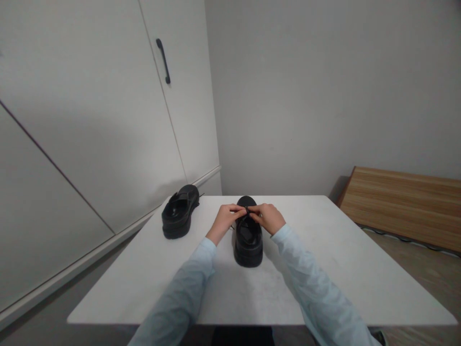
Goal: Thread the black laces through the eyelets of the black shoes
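A black lace-up shoe (248, 252) stands upright on the white table, its heel towards me and its toe pointing away. My left hand (226, 220) comes in from the left, with thumb and fingertips pinched together on the shoelace over the shoe's upper. From the other side, my right hand (269, 218) pinches the lace too, and the fingertips of both hands nearly meet. A short lace end sticks out left of the shoe. The matching black shoe (177, 223) stands apart at the table's back left, with a lace end showing near its toe.
The white table (324, 283) reaches back towards a grey wall (324, 96). At the left stands a white cabinet (90, 120) with a black handle (163, 61), close to the table's left edge. A wood-grain panel (406, 206) lies beyond the table's right side.
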Demonstrator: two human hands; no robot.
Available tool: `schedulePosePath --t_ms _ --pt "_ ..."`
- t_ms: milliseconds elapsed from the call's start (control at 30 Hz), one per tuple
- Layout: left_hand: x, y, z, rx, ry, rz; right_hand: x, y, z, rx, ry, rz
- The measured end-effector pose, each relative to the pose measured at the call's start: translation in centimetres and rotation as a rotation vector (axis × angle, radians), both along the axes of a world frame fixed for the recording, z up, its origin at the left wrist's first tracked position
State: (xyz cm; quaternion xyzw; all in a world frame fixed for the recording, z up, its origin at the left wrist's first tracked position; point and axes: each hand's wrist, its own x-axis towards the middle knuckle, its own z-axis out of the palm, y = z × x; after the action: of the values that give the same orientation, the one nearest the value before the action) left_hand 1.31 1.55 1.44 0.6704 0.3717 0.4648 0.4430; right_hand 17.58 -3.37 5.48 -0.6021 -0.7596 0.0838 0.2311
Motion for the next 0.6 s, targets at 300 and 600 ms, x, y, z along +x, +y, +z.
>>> schedulePosePath --t_ms 300,600 --pt "0.1 -0.3 0.7 0.077 0.092 0.019 -0.2 0.2 -0.4 0.025 0.038 0.028" --pt "0.5 -0.6 0.7 0.108 0.111 -0.079 0.5 1.6 -1.3 -0.020 0.473 0.116"
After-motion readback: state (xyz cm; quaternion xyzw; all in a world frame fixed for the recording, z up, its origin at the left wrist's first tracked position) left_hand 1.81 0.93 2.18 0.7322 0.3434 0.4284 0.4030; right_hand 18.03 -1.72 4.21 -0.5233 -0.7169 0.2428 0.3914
